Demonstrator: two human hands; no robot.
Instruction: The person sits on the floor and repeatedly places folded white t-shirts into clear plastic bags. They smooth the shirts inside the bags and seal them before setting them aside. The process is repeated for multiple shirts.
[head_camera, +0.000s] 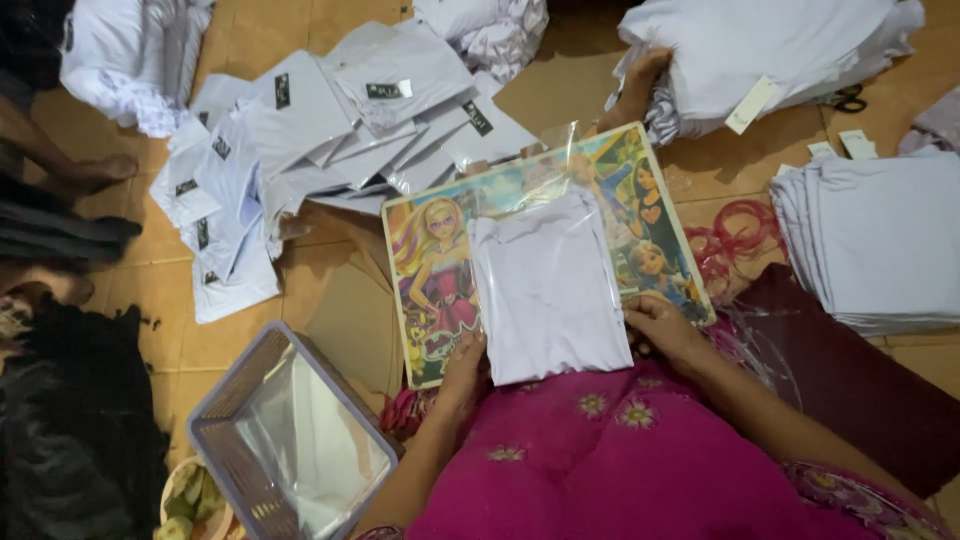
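1. The folded white garment (548, 290) lies on a colourful cartoon board (430, 260) resting across the person's lap; its near edge overhangs the board toward the pink dress (600, 460).
2. A clear plastic sleeve (560, 165) lies around the garment's far end, its mouth reaching the board's far edge.
3. The left hand (465, 362) grips the garment's near-left corner, fingers curled narrow under the cloth, thumb on top; the forearm rises from the lower left.
4. The right hand (665, 325) pinches the garment's right edge at the board's rim, fingers bent and close together.
5. Room is tight: a lilac basket (250, 400) with clear bags sits just left of the lap, a stack of folded white cloth (880, 240) near the right.
6. Bagged white garments (330, 120) fan out beyond the board; bare tile shows between them.
7. Another person's hand (635, 85) rests on a white pile (760, 50) beyond the board's far corner.
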